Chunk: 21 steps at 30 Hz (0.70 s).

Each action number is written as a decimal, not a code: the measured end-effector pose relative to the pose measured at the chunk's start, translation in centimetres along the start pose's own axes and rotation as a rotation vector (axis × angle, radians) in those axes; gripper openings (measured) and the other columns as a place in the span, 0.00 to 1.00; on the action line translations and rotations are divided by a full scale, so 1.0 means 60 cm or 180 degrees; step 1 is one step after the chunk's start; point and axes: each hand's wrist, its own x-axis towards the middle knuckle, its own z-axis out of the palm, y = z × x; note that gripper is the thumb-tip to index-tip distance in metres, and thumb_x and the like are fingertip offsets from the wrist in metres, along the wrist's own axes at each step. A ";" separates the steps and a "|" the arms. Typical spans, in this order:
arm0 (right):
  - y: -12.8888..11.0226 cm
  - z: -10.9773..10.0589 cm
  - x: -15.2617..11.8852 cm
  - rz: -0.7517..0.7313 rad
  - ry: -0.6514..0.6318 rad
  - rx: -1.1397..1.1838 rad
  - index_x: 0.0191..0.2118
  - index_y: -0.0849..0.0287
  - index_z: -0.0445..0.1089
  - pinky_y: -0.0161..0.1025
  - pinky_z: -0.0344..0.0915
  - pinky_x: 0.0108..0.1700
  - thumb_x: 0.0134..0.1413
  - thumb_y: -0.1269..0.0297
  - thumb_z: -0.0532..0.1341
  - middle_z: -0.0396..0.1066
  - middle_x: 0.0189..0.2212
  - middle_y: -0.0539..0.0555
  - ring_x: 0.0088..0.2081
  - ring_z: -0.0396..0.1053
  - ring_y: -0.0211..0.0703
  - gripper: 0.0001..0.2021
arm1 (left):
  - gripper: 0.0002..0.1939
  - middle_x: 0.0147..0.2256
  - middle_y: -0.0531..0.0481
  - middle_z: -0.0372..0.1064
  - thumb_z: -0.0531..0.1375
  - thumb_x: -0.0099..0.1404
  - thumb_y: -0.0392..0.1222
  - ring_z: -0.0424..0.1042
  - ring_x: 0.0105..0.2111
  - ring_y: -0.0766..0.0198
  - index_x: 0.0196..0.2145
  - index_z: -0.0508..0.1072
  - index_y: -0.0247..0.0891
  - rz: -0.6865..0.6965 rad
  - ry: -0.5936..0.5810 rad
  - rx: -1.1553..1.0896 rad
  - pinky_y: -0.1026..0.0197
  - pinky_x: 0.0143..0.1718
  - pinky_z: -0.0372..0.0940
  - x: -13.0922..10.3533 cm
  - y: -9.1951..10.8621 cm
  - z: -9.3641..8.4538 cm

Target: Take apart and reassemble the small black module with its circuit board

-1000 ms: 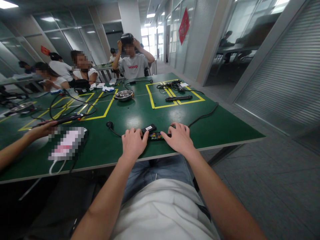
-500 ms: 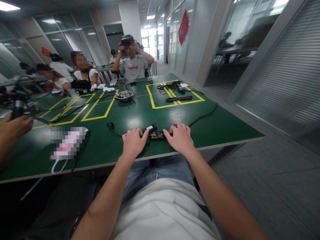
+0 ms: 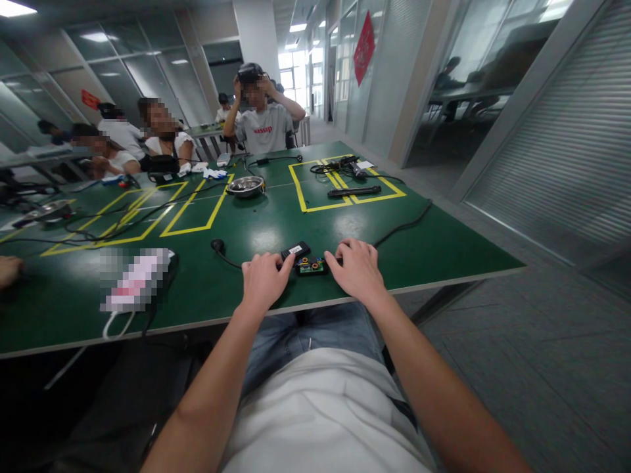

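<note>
An opened black adapter case with a circuit board bared inside lies near the table's front edge, between my two hands. Its loose black cover, with a white label, sits just behind it. My left hand is closed over the cable on the case's left side, thumb at the cover's near edge. From under it a black cable runs to a round plug. My right hand is closed over the right-hand cable, thumb tip close to the board. Both grips are partly hidden by my fingers.
On the green table are a metal bowl, a dark rod, tangled cables and a blurred pinkish object. A co-worker's hand shows at the left edge. Across the table, a person raises both hands to a headset.
The co-worker's hand at the left has drawn back toward the edge, and the dark object it held is out of sight. My hands stay almost where they were.
</note>
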 end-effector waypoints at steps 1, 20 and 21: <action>-0.001 -0.001 0.000 0.0015 -0.0043 -0.0020 0.32 0.55 0.72 0.57 0.56 0.66 0.72 0.53 0.57 0.75 0.53 0.62 0.57 0.67 0.57 0.17 | 0.30 0.40 0.38 0.81 0.50 0.80 0.61 0.76 0.48 0.42 0.36 0.84 0.42 0.0002 -0.0082 -0.0003 0.47 0.49 0.64 0.001 0.000 0.000; -0.003 -0.007 0.002 0.0073 -0.0271 -0.0032 0.30 0.55 0.76 0.60 0.53 0.68 0.70 0.55 0.58 0.74 0.57 0.62 0.62 0.63 0.59 0.18 | 0.30 0.40 0.39 0.82 0.49 0.80 0.59 0.77 0.48 0.43 0.34 0.85 0.43 0.0118 -0.0291 -0.0099 0.48 0.48 0.64 0.005 -0.004 -0.004; -0.003 -0.007 0.003 0.0074 -0.0279 -0.0040 0.30 0.55 0.76 0.60 0.53 0.68 0.70 0.55 0.58 0.73 0.57 0.62 0.62 0.63 0.59 0.18 | 0.30 0.39 0.39 0.82 0.50 0.80 0.60 0.77 0.48 0.42 0.34 0.85 0.43 0.0104 -0.0284 -0.0069 0.47 0.48 0.64 0.005 -0.002 -0.005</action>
